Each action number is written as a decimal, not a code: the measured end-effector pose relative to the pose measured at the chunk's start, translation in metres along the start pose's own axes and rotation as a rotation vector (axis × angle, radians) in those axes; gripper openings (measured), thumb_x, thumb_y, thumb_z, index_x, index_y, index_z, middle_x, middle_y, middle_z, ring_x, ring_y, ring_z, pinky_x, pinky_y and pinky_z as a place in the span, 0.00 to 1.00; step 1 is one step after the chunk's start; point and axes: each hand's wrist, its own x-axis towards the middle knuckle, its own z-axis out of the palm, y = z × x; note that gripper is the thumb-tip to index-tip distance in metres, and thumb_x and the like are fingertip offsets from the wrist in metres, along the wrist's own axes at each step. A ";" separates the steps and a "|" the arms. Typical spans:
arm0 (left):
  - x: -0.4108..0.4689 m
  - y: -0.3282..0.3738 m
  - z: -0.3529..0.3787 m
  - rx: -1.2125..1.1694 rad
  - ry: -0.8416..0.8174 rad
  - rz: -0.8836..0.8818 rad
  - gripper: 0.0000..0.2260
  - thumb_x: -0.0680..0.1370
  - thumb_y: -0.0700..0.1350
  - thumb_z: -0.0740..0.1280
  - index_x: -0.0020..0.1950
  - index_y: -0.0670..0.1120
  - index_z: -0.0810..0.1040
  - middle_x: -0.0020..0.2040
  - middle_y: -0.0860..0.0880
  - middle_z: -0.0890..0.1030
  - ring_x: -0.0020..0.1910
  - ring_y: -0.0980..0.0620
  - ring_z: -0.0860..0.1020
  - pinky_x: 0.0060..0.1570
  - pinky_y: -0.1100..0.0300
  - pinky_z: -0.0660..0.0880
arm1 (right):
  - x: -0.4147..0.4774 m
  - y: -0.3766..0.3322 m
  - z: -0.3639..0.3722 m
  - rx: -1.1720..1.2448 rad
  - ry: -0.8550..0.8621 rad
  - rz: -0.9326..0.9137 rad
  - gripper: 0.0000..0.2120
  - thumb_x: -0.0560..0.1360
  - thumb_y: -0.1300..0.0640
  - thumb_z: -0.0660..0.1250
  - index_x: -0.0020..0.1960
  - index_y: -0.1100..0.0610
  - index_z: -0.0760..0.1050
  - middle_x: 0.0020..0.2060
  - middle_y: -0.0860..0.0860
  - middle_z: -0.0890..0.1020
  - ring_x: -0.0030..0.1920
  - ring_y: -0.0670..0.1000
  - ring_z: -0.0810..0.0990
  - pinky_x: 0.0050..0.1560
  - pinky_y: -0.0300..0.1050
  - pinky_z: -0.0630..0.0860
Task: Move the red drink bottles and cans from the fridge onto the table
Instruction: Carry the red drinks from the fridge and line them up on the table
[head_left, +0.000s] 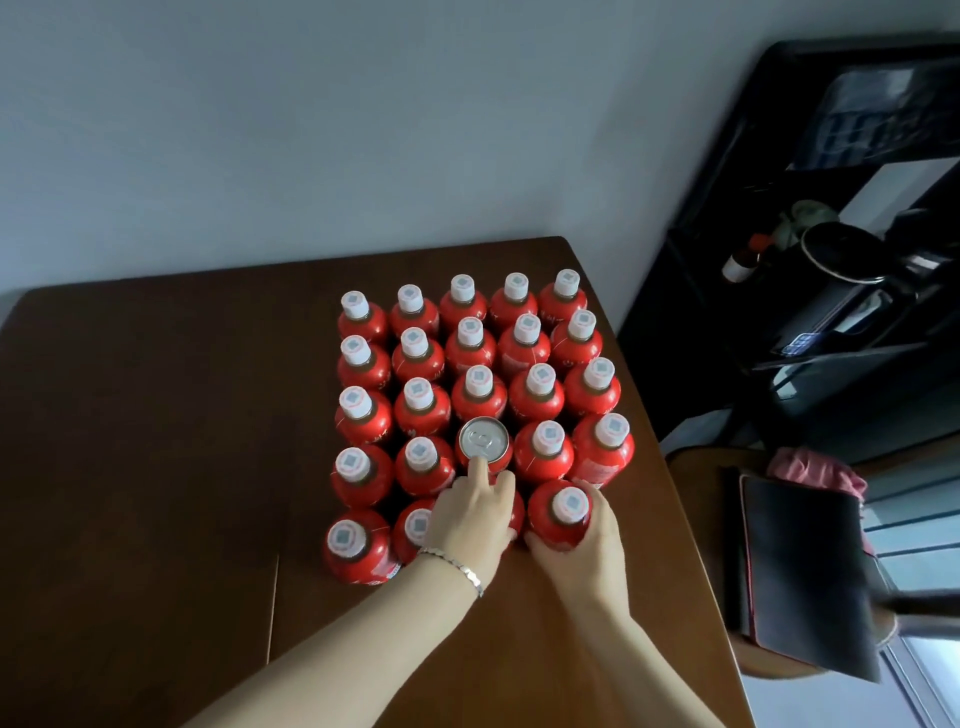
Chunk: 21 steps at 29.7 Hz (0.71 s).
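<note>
Red bottles and one can standing upright in a grid on the right half of my brown bench (156, 415), seen from above. The four far rows each hold five places; white-capped red bottles (470, 332) fill all of them except the middle place of the fourth row, where a red can (484, 441) with a silver top stands.

My left hand (475, 519) lies over the middle of the nearest row, a silver bracelet (457, 566) at its wrist. Its fingers curl down around something red at that place, which the hand covers too fully for me to tell bottle from can. The index finger stretches forward, and its tip touches the near rim of the red can.

My right hand (587, 540) is clamped around the near bottle (563, 512), the fourth in the nearest row; the thumb and fingers wrap its lower body while the white cap shows above them. This bottle stands just in front of the fourth row and close beside my left hand.

Two more bottles occupy the left of the nearest row. The last place of that row, by the right edge of the bench, is bare.

Beyond that edge, a dark shelf unit (779, 312) stands against the wall, and a chair (696, 467) carries a black flat case (800, 571).
</note>
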 end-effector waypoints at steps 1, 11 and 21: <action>-0.001 -0.003 0.005 0.050 0.040 0.027 0.24 0.66 0.53 0.76 0.57 0.44 0.75 0.53 0.43 0.75 0.47 0.44 0.77 0.44 0.52 0.75 | 0.000 0.003 0.002 0.006 -0.024 0.017 0.40 0.63 0.57 0.78 0.70 0.54 0.63 0.65 0.52 0.72 0.64 0.52 0.74 0.60 0.47 0.74; -0.006 -0.022 0.036 0.068 0.139 0.075 0.39 0.48 0.59 0.81 0.56 0.50 0.77 0.40 0.47 0.83 0.33 0.49 0.81 0.33 0.54 0.77 | 0.004 0.012 0.013 0.016 -0.120 0.205 0.36 0.73 0.65 0.67 0.74 0.53 0.51 0.67 0.57 0.69 0.63 0.56 0.74 0.62 0.53 0.73; -0.030 -0.033 0.009 -0.181 0.252 -0.036 0.29 0.75 0.50 0.68 0.74 0.50 0.61 0.68 0.51 0.72 0.69 0.50 0.68 0.70 0.53 0.64 | 0.006 0.002 0.005 0.296 -0.160 0.637 0.25 0.69 0.70 0.67 0.65 0.67 0.65 0.48 0.59 0.77 0.47 0.57 0.78 0.46 0.50 0.76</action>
